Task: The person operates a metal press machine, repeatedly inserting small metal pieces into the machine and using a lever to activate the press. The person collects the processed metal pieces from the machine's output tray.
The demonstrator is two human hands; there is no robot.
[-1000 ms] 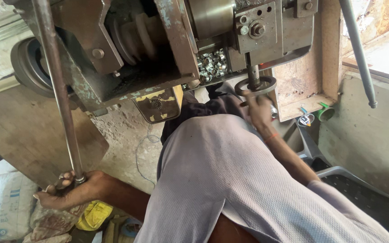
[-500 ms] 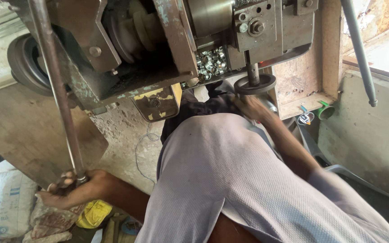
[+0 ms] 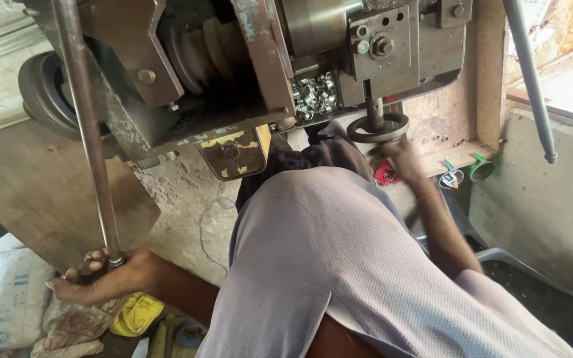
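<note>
I look down over my own pale shirt at a worn metal lathe-like machine [image 3: 247,73]. My left hand [image 3: 97,275] is closed around the lower end of a long steel lever rod [image 3: 87,132] that runs up to the top left. My right hand [image 3: 402,156] reaches forward and touches the small round handwheel [image 3: 378,126] under the machine's head; its fingers are blurred. A heap of small shiny metal parts [image 3: 313,96] lies in the machine just left of the handwheel's shaft.
A second grey rod [image 3: 530,79] hangs at the right. A pulley wheel [image 3: 44,93] sticks out at the left. Sacks [image 3: 8,305] and a yellow cloth [image 3: 134,311] lie lower left, a dark crate [image 3: 532,285] lower right, a green funnel [image 3: 480,167] on the wooden ledge.
My right hand has slid from the handwheel's rim to just below and right of it. The view has shifted slightly; my left hand stays on the rod.
</note>
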